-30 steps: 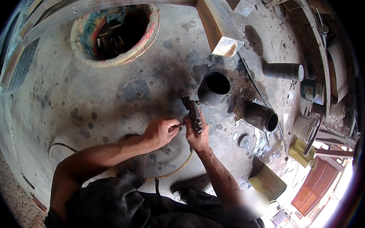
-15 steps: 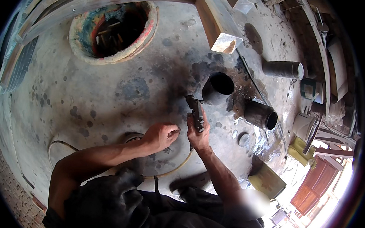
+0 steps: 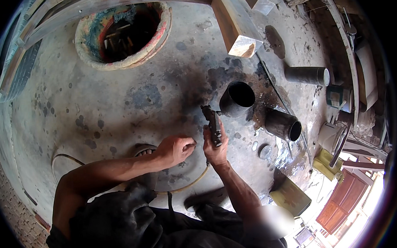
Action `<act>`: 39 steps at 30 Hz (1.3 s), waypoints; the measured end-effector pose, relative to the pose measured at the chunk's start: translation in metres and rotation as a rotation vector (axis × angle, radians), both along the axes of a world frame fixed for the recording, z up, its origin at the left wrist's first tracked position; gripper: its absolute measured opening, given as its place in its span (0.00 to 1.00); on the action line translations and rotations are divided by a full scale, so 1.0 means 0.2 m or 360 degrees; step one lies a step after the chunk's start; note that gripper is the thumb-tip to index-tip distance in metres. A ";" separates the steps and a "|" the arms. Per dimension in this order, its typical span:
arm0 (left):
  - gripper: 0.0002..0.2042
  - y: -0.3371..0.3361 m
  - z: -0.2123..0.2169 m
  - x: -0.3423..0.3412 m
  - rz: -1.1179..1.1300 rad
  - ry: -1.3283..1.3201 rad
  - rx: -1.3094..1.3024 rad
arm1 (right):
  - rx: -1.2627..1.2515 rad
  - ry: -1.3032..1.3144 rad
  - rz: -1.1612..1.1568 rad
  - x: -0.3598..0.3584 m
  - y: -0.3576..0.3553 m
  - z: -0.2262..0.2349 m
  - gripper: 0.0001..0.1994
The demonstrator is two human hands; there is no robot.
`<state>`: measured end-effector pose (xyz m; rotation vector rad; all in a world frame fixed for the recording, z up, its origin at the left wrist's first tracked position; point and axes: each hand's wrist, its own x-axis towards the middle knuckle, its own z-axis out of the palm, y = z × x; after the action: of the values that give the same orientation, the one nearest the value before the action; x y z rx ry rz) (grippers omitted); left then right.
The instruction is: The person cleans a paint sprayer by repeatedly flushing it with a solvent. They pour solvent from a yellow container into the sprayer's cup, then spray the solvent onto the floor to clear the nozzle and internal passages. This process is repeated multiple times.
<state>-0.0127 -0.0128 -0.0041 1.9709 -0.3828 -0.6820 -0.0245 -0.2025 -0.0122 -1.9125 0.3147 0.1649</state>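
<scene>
My right hand [image 3: 216, 152] is wrapped round the grip of a dark, stained spray gun [image 3: 214, 127]. Its head points away from me, and a yellowish hose [image 3: 196, 183] runs down from beneath the hand and curves left. Beside it, a short gap to the left, my left hand [image 3: 176, 150] is closed with thumb and fingertips pressed together; whatever they may pinch is too small to make out. Just beyond the gun, to the right, stands an open black cylindrical can [image 3: 233, 102]. Another dark can [image 3: 282, 125] lies tipped on its side, its mouth facing right.
A wide round pot [image 3: 89, 49] with a crusted rim holds several sticks. Wooden beams [image 3: 236, 31] jut in overhead. Along the right lie a dark cylinder [image 3: 305, 76], a thin rod [image 3: 276, 83], a round lid [image 3: 265, 151] and a yellow-green container [image 3: 294, 197]. Dark stains mark the concrete floor [image 3: 113, 92].
My right hand and the spray gun have dipped very slightly toward me. The left hand stays closed in nearly the same spot.
</scene>
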 end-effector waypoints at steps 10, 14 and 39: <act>0.05 0.00 -0.01 -0.01 -0.0015 -0.0020 0.0011 | -0.0004 -0.0055 0.0009 -0.01 0.01 -0.01 0.27; 0.06 0.00 -0.01 -0.01 -0.0027 0.0000 0.0058 | 0.0031 -0.0023 -0.0007 -0.01 0.02 -0.01 0.27; 0.07 -0.06 0.15 0.37 0.0457 -0.0232 -0.0284 | 0.0445 0.0168 0.0017 0.16 -0.08 0.15 0.22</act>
<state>0.0611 -0.0238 0.0254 1.8617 -0.2321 -0.3120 0.0069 -0.2180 0.0173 -1.6322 0.3336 0.3021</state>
